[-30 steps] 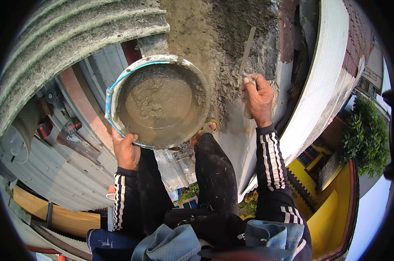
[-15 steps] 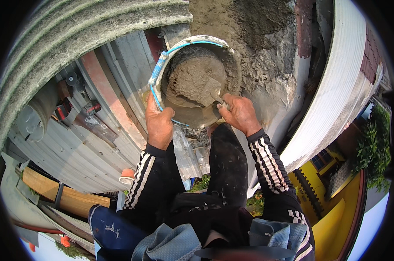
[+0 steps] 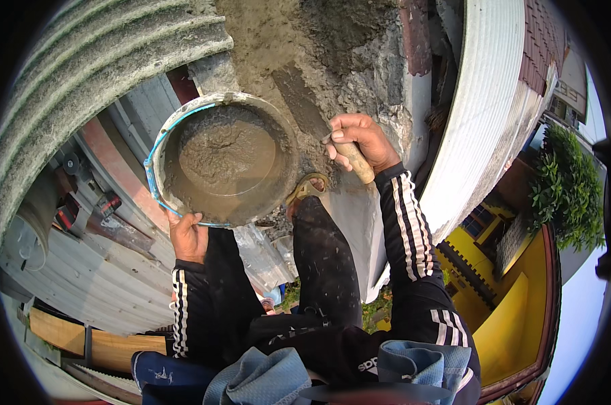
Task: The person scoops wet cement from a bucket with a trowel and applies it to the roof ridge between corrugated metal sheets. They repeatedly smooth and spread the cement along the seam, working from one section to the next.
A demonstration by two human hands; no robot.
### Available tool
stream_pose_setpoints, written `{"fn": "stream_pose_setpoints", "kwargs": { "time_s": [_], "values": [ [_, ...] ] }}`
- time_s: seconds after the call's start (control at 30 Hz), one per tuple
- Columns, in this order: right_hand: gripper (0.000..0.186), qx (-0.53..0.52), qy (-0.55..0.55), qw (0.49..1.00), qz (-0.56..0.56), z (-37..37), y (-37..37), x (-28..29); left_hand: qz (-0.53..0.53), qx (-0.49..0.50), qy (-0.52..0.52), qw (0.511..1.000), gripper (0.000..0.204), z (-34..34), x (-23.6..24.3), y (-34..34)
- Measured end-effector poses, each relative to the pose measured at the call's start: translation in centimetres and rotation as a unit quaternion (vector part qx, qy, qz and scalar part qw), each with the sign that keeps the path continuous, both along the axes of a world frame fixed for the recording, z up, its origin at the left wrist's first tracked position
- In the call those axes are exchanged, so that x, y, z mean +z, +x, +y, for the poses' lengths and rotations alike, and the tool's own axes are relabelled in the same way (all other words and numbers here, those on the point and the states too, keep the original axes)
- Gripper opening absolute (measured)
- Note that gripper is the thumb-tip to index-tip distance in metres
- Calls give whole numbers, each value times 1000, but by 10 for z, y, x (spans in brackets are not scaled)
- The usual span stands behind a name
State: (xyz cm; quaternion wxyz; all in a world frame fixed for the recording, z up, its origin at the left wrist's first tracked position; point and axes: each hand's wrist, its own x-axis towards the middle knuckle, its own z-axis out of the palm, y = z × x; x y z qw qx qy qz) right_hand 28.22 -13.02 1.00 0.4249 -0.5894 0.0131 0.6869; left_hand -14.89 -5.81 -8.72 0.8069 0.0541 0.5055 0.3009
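My left hand (image 3: 187, 237) grips the lower left rim of a round bucket (image 3: 251, 99) with a blue handle and grey, wet mortar (image 3: 221, 155) inside. My right hand (image 3: 365, 143) is closed around the wooden handle of a trowel (image 3: 356, 160), just right of the bucket. The trowel's mortar-coated blade appears to lie on the rough mortar-covered strip (image 3: 258, 47) beyond my fingers, hard to tell from the mortar. My sandalled foot (image 3: 309, 189) is below the bucket's right side.
Corrugated roofing (image 3: 109, 57) curves along the left. A power tool (image 3: 106, 202) and a plastic pail (image 3: 25, 233) lie on lower metal sheets. A white metal sheet (image 3: 474, 142) runs along the right, with a yellow building (image 3: 494, 297) and a tree (image 3: 565, 189) below.
Half a second ago the trowel was inside the bucket; my right hand has lifted it out onto the mortar strip. The bucket and my left hand sit further left in view than then.
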Motion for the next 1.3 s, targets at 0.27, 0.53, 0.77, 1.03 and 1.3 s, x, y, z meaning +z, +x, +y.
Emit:
{"fn": "stream_pose_setpoints", "kwargs": {
  "time_s": [0.27, 0.53, 0.77, 1.03, 1.3],
  "values": [
    [17, 84, -62, 877, -470, -63, -23, 64, -35, -121, -124, 984, 73, 34, -1, -4],
    [21, 444, -20, 635, -631, 5, -105, -12, 40, -188, 25, 981, 78, 8, 44, 62],
    [23, 365, 1, 761, -536, -34, -98, -7, 65, -188, -20, 980, 77, 29, 43, 70],
    [16, 219, 203, 924, -239, -8, -59, 15, 43, -174, -76, 981, 68, 53, 5, 20],
    [29, -175, -38, 944, -277, -22, 22, 26, -86, -142, -115, 979, 62, 24, -14, 0]
  ]
}}
